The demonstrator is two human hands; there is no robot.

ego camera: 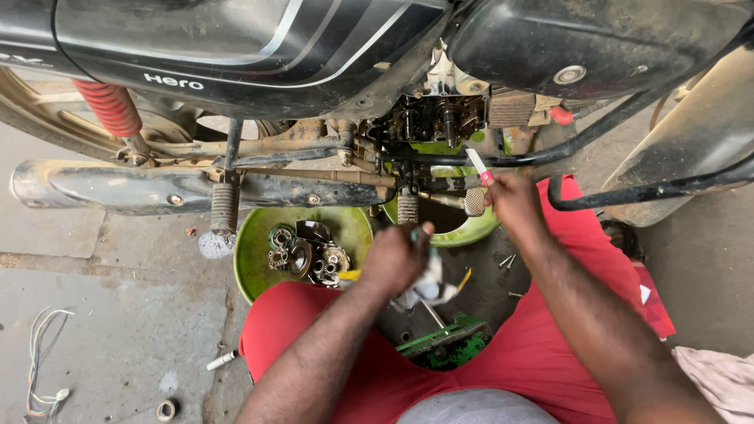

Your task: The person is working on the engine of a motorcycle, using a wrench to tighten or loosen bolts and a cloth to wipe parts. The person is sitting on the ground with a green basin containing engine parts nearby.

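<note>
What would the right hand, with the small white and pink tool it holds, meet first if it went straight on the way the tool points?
The right hand aims its white and pink tool up and away, toward the open engine under the black motorcycle. It would probably meet the black tube crossing just ahead of the tip first, though depth is unclear.

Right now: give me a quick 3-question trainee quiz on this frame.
1. True or false: the right hand holds a small white and pink tube up near the open engine.
2. What lies in the green bowl beside the left hand?
A. metal engine parts
B. rags
C. nothing
3. What colour is the coil spring at the rear wheel?

Key: 1 true; 2 A; 3 red.
</note>
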